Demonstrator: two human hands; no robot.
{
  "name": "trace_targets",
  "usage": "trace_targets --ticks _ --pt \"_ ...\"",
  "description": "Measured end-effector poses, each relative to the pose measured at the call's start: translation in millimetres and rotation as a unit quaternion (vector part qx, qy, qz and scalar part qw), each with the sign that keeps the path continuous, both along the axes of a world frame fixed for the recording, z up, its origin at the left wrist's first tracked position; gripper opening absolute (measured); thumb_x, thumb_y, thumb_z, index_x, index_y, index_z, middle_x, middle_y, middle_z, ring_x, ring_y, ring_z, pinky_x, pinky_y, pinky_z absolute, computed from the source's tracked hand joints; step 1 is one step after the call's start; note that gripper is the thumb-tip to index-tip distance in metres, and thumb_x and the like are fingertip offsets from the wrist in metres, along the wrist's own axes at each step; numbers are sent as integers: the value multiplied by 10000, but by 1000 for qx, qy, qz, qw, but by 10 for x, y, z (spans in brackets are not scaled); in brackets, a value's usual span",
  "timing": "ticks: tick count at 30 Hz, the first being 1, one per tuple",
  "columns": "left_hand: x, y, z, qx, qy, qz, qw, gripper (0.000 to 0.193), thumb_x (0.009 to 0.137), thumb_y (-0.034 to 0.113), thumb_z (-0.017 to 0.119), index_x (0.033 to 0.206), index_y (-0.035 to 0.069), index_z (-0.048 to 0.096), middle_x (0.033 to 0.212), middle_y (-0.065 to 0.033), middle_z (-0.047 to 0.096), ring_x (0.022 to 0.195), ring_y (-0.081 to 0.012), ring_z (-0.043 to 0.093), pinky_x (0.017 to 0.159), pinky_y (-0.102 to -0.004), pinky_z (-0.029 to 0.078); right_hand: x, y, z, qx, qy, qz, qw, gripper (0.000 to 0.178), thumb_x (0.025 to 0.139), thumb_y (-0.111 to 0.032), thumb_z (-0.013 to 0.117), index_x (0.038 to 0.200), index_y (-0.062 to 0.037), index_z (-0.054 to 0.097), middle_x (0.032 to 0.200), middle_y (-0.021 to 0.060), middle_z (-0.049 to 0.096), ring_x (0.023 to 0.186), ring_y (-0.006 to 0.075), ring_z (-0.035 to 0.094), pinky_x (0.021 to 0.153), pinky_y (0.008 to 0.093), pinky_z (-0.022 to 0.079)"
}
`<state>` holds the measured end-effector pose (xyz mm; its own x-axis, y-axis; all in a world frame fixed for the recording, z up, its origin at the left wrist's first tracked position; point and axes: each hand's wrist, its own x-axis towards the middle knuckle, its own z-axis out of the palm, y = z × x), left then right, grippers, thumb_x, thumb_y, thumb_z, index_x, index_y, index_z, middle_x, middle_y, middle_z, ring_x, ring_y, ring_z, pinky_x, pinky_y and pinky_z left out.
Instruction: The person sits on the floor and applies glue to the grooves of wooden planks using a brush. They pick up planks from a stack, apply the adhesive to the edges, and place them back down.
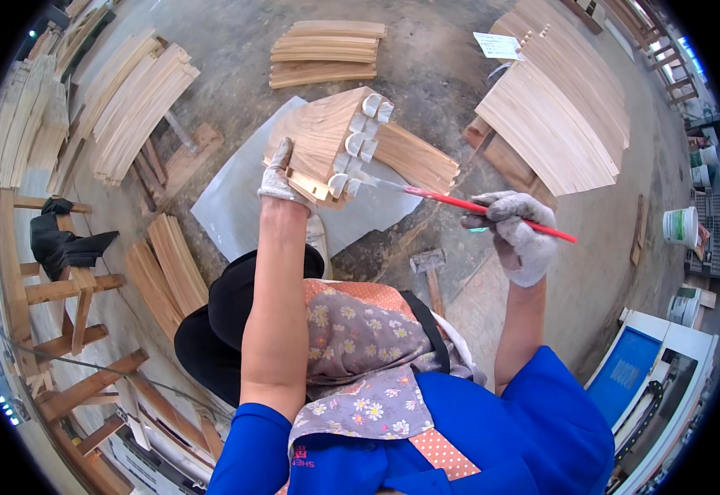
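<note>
In a whitish work glove, my left hand (281,180) grips the near left side of a stack of pale wooden boards (310,136); its thumb lies along the side and the other fingers are mostly hidden. Rounded tenons (360,147) with a white coating stick out of the stack's right end. My right hand (518,235), in a stained grey-white glove, is closed around the long red handle of a brush (450,200). The pale brush tip points left and reaches the lowest tenons; whether it touches them I cannot tell. More boards (417,157) lie behind the stack, to its right.
A grey sheet (236,206) lies under the work. On the floor near my knees is a hammer (428,266). Stacks of curved boards stand left (141,111), far (327,51) and right (554,115). White buckets (680,227) and a blue-white machine (636,363) are at right.
</note>
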<state>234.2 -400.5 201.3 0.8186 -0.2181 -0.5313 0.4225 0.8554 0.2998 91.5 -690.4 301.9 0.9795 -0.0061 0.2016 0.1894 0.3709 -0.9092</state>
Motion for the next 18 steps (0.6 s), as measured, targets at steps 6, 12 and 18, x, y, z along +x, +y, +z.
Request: trace_targets --ticks 6,12,18 --pt "-16 -20 32 0 -10 -14 1000 467 853 246 548 1252 34 431 1216 -149 522 1065 -329 533 912 -494 433 19 132 61 4 -2 4 1000 168 803 -53 555 894 84 589 981 257 582 838 382 623 740 460 537" --pt "-23 7 42 -13 1 -8 1000 470 859 258 535 1254 25 430 1208 -149 528 1047 -329 545 890 -489 447 -15 155 102 31 -16 -23 999 166 760 30 491 875 90 594 988 263 582 832 371 628 725 445 544" --pt "4 35 -25 -59 -48 -36 996 463 875 281 508 1258 33 427 1211 -153 525 1046 -324 547 882 -481 456 -55 38 109 81 -12 -35 996 194 781 5 496 933 100 571 992 265 583 815 347 639 746 414 544"
